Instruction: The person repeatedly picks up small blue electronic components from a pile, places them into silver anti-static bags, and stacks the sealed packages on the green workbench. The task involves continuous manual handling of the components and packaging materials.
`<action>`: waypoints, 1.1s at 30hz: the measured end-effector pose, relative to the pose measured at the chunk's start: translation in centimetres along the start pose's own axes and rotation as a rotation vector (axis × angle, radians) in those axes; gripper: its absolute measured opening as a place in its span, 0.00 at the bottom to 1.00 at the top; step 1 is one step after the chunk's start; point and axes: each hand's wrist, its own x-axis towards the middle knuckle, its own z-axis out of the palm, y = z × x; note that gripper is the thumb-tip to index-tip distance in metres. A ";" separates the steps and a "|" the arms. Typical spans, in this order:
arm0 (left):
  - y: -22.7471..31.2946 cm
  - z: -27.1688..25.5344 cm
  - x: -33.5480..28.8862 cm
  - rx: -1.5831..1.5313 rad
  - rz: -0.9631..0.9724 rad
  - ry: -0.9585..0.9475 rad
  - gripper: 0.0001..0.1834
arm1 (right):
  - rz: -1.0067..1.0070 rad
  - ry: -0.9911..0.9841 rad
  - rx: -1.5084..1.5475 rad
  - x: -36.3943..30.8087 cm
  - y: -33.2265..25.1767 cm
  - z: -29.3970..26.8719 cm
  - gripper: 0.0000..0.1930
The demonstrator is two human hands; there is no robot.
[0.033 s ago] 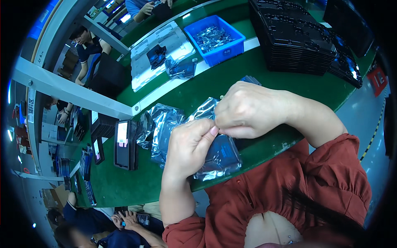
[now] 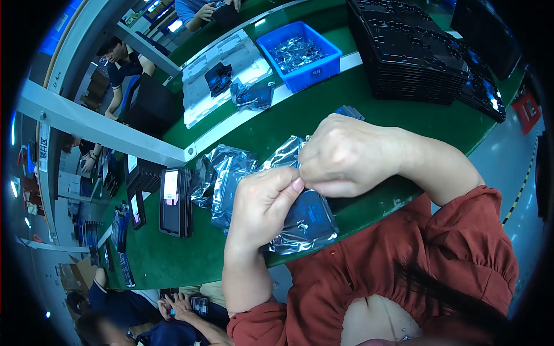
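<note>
My left hand (image 2: 259, 202) and my right hand (image 2: 348, 157) meet above the bench, both closed, with thumbs and fingertips pinched close together. What lies between the fingertips is hidden. Just under them, near the bench's front edge, is a clear shiny bag (image 2: 309, 222) with a dark flat part inside. Another silvery bag (image 2: 228, 179) with a dark flat part lies left of my left hand. Beyond my right hand, the ends of several thin dark pieces (image 2: 349, 111) show.
A blue bin (image 2: 314, 78) holds many small silvery packets. Beside it, a white tray (image 2: 199, 95) carries dark parts and a bagged piece. Black trays (image 2: 418, 63) are stacked at far right; smaller black trays (image 2: 176, 213) stand left. A metal post (image 2: 104, 127) crosses the left. Co-workers sit around.
The bag under my hands has shifted very slightly, and my right hand has tilted a little. My hands remain together in the same place.
</note>
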 end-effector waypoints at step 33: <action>-3.2 -0.9 -0.2 0.005 0.007 0.547 0.06 | 0.739 0.241 -0.051 2.3 6.6 -0.9 0.16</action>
